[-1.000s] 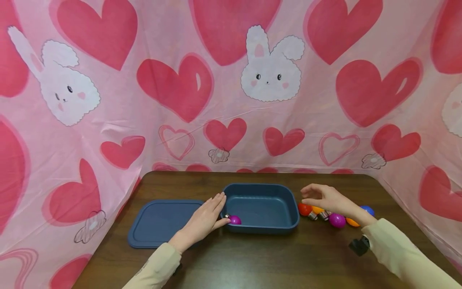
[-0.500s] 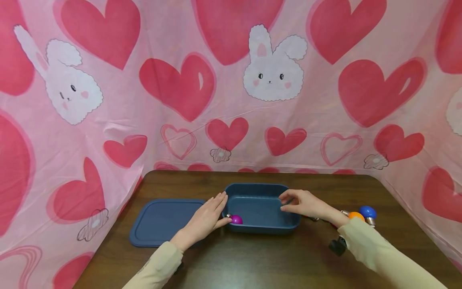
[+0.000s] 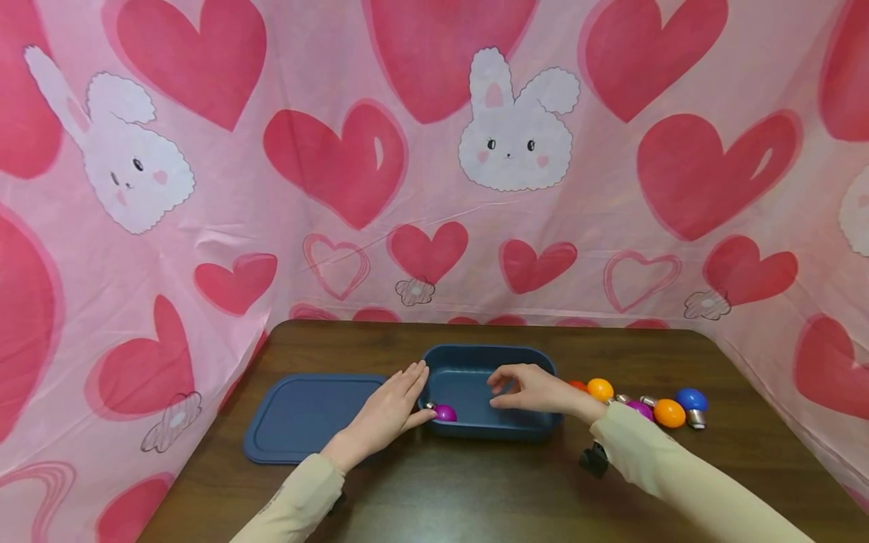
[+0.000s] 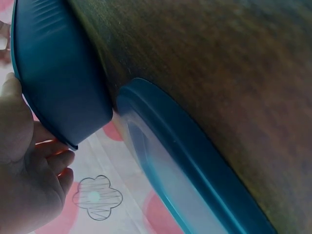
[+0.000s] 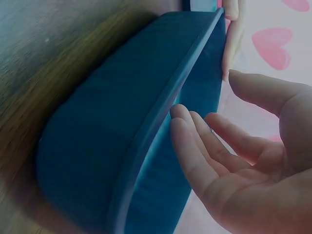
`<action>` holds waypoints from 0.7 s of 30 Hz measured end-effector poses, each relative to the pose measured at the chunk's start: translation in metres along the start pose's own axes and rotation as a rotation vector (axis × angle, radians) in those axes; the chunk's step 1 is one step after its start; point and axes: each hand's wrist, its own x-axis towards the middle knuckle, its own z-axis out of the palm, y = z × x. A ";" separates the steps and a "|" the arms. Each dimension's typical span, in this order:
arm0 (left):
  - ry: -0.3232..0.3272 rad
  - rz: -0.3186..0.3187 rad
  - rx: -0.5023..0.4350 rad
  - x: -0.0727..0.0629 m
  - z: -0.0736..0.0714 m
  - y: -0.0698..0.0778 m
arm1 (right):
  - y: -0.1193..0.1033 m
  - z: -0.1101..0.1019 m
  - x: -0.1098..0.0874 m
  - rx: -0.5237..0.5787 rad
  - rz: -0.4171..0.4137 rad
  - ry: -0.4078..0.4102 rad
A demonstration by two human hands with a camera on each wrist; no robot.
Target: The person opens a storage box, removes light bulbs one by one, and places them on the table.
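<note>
A dark blue rectangular container (image 3: 489,431) stands uncovered on the table. Inside its near left corner lies a purple light bulb (image 3: 444,412) with a silver screw base. My left hand (image 3: 388,406) rests on the container's left rim, its fingers straight and the thumb by the purple bulb. Above the container's right half, my right hand (image 3: 536,388) hovers with loosely bent fingers. In the right wrist view, a gap shows between thumb and fingers (image 5: 187,144), and they hold nothing.
Right of the container lie several bulbs, among them a yellow-orange bulb (image 3: 600,389), an orange bulb (image 3: 669,413) and a blue bulb (image 3: 691,399). A flat blue lid (image 3: 305,415) lies on the left of the wooden table (image 3: 462,490). A pink heart-patterned cloth (image 3: 434,188) hangs behind.
My right hand has moved left from above the bulbs to over the container, so more bulbs show on the table. My left hand has stayed at the rim.
</note>
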 end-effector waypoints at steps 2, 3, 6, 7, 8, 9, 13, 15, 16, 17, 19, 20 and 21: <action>-0.005 -0.005 0.000 0.000 0.000 0.000 | -0.002 0.003 0.005 -0.010 0.010 -0.008; -0.007 -0.009 0.000 0.000 0.000 0.000 | -0.004 0.004 0.007 -0.011 0.019 -0.012; -0.012 -0.017 -0.005 0.000 0.001 0.000 | -0.008 0.009 0.014 -0.023 0.051 -0.025; -0.013 -0.018 -0.007 0.000 0.001 0.000 | -0.009 0.011 0.016 -0.024 0.064 -0.030; -0.013 -0.020 -0.008 0.000 0.001 0.000 | -0.011 0.013 0.019 -0.024 0.078 -0.034; -0.015 -0.022 -0.009 0.000 0.002 0.000 | -0.012 0.014 0.021 -0.022 0.091 -0.039; -0.016 -0.024 -0.019 -0.001 0.002 -0.001 | -0.018 0.018 0.030 -0.022 0.141 -0.053; -0.014 -0.025 -0.021 -0.001 0.002 -0.001 | -0.020 0.020 0.034 -0.027 0.163 -0.063; -0.013 -0.024 -0.020 -0.001 0.002 -0.001 | -0.021 0.020 0.035 -0.032 0.172 -0.071; -0.012 -0.022 -0.019 -0.001 0.002 -0.001 | -0.022 0.021 0.037 -0.036 0.184 -0.081; -0.006 -0.018 -0.011 -0.001 0.002 -0.002 | -0.023 0.022 0.041 -0.045 0.199 -0.100; -0.004 -0.015 -0.006 -0.001 0.003 -0.002 | -0.024 0.023 0.043 -0.045 0.203 -0.108; -0.001 -0.012 0.000 -0.001 0.003 -0.002 | -0.025 0.024 0.045 -0.048 0.206 -0.116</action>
